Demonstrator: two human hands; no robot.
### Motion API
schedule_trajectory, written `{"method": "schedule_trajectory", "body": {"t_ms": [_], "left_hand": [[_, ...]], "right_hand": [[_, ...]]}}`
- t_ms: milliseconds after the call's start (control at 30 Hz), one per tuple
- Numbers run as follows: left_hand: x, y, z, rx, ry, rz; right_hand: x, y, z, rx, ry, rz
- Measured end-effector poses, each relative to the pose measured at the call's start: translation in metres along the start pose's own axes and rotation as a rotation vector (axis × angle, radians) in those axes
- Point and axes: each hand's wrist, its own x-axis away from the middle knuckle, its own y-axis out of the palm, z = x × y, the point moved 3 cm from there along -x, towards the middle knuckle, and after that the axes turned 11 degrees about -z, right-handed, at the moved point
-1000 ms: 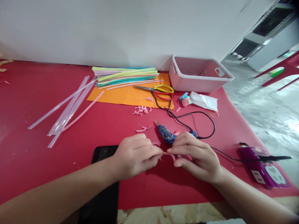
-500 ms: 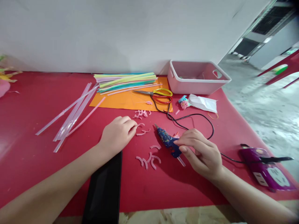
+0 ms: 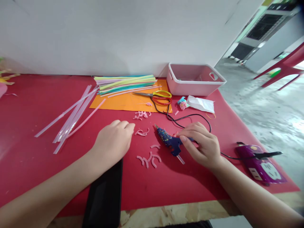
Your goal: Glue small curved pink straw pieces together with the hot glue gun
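Note:
My right hand (image 3: 201, 145) is closed on the rear of a blue glue gun (image 3: 169, 140) that lies on the red table (image 3: 35, 158), nozzle pointing up-left. A clear glue stick (image 3: 180, 159) pokes out of its back. Its black cord (image 3: 192, 116) runs to a purple power strip (image 3: 261, 163). My left hand (image 3: 111, 144) rests knuckles-up with fingers curled, the tips just left of two pink curved straw pieces (image 3: 142, 132). What the fingers hold, if anything, is hidden. Several more pink curved pieces (image 3: 149, 158) lie between my hands.
Behind are an orange sheet (image 3: 118, 103), a bundle of coloured straws (image 3: 125, 83), scissors (image 3: 158, 94), a white bin (image 3: 194, 90) and a white wrapper (image 3: 200, 104). Long clear straws (image 3: 73, 117) lie at left. A black phone (image 3: 104, 193) sits at the near edge.
Both hands let go of the pink piece they pinched together. The left hand moved up-left to the loose pink pieces; the right hand took hold of the glue gun.

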Motion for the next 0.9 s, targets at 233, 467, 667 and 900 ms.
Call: {"method": "schedule_trajectory", "body": {"t_ms": [233,467,667,900], "left_hand": [[0.003,0.016,0.029,0.369,0.242,-0.033],[0.001,0.033,0.043,0.412,0.323,0.014],[-0.005,0.038,0.044,0.469,0.325,0.055],[-0.004,0.038,0.04,0.588,0.347,0.084]], "right_hand": [[0.003,0.0,0.023,0.134,0.145,-0.385],[0.008,0.012,0.026,0.145,0.236,-0.579],[0.009,0.017,0.028,0.179,0.249,-0.556],[0.005,0.012,0.023,0.176,0.194,-0.354]]}}
